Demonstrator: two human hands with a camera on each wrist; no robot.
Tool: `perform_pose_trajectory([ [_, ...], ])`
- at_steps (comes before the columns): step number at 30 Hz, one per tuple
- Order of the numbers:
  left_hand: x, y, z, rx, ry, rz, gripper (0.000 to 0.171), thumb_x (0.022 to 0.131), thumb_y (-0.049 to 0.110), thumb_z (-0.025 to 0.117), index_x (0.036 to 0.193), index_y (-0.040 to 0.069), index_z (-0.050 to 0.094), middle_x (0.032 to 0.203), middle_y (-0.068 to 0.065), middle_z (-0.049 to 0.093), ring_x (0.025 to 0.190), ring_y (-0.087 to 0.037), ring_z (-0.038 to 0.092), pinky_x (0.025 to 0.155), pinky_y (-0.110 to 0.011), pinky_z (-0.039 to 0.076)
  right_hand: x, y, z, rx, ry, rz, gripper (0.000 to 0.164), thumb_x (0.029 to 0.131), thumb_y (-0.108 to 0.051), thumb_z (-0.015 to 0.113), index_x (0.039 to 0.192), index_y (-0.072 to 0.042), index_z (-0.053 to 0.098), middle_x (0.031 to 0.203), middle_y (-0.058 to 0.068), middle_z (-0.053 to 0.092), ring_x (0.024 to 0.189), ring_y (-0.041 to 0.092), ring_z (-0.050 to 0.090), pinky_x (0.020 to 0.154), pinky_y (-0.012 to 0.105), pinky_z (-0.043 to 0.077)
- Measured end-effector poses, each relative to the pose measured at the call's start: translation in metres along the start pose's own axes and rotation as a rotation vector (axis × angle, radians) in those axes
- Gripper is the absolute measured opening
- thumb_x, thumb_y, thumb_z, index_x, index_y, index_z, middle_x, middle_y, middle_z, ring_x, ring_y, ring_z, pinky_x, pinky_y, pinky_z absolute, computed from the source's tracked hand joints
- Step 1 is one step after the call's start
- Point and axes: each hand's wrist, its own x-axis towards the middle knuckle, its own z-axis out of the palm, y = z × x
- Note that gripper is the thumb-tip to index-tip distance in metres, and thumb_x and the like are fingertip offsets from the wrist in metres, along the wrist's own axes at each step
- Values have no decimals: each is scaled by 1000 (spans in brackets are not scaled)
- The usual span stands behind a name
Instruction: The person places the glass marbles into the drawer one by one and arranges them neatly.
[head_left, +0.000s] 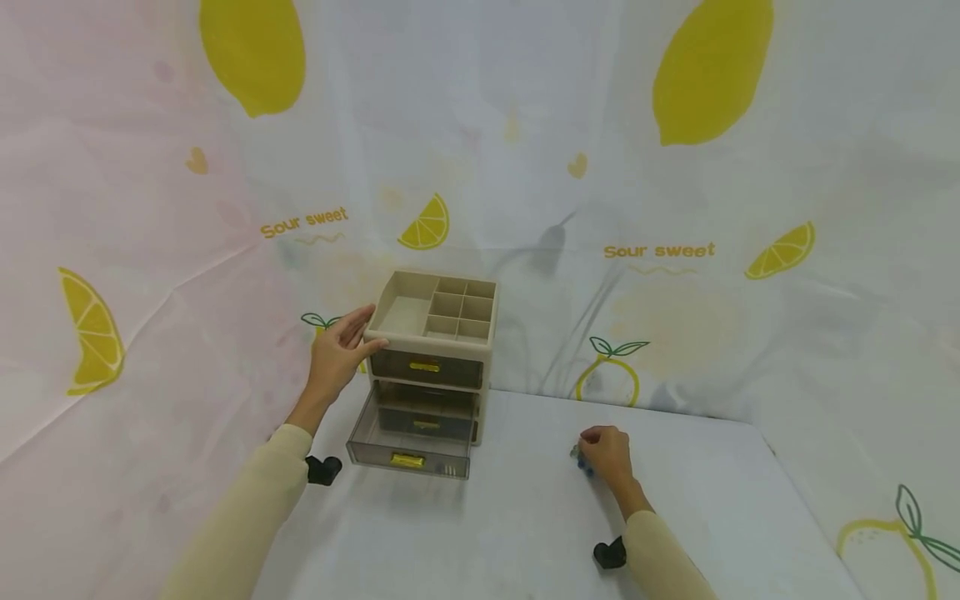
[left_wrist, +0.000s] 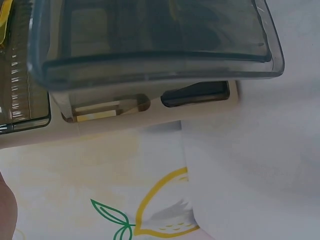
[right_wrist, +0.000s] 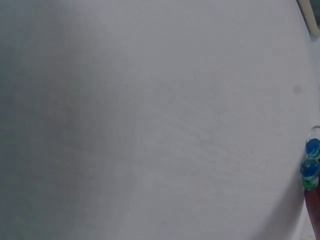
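A beige desk organizer (head_left: 487, 358) stands on the white table, with an open-topped divided tray above and smoky see-through drawers below. Its middle drawer (head_left: 408, 460) is pulled out; the upper drawer (head_left: 427, 367) is closed. My left hand (head_left: 341, 350) rests on the organizer's top left corner, thumb along the front rim and fingers at the side. On the right, the fingers of my right hand (head_left: 609, 454) are curled around several small glass marbles (right_wrist: 310, 168), blue, green and clear. The hand partly hides them in the head view.
A white cloth with lemon prints (head_left: 525, 167) hangs behind and beside the table. The white tabletop (head_left: 525, 508) lies between the organizer and my right hand. A black wrist-worn piece (head_left: 324, 471) sits by the left sleeve, another (head_left: 610, 553) by the right.
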Motion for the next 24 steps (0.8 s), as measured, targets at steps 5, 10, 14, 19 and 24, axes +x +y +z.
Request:
perform_pose_trajectory([
  [5,0,-1,1,1,1,8,63,81,0,78,137,-7,50,142,-21,49,136,-31,42,109,-24,38,-1,-1,-1,-1,-3,7,8,80,-2,71,87,1,76,79,7,71,77,23,65,71,42,58],
  [10,0,0,1,3,5,8,62,81,-1,77,137,-8,50,142,-22,49,135,-31,42,110,-26,38,-2,-3,-3,-3,10,6,9,80,-3,71,87,1,76,79,8,71,77,24,65,72,43,58],
  [14,-1,1,0,9,6,2,62,82,-1,77,137,-7,50,142,-22,48,136,-31,42,110,-26,38,-2,-4,-4,11,28,3,9,81,-2,71,87,2,76,80,9,71,76,24,65,71,42,59],
  [19,-1,2,1,2,5,-2,63,82,0,77,138,-7,50,143,-22,48,136,-31,41,110,-26,38,-1,-6,-4,21,45,-10,8,81,-2,70,86,1,76,79,9,71,75,23,65,69,41,59],
  [24,-1,3,1,-2,-4,-4,64,82,1,78,138,-8,49,143,-22,47,136,-32,41,110,-25,38,-1,-9,-4,35,43,-13,10,81,-2,70,88,1,76,79,9,71,75,23,64,70,40,58],
])
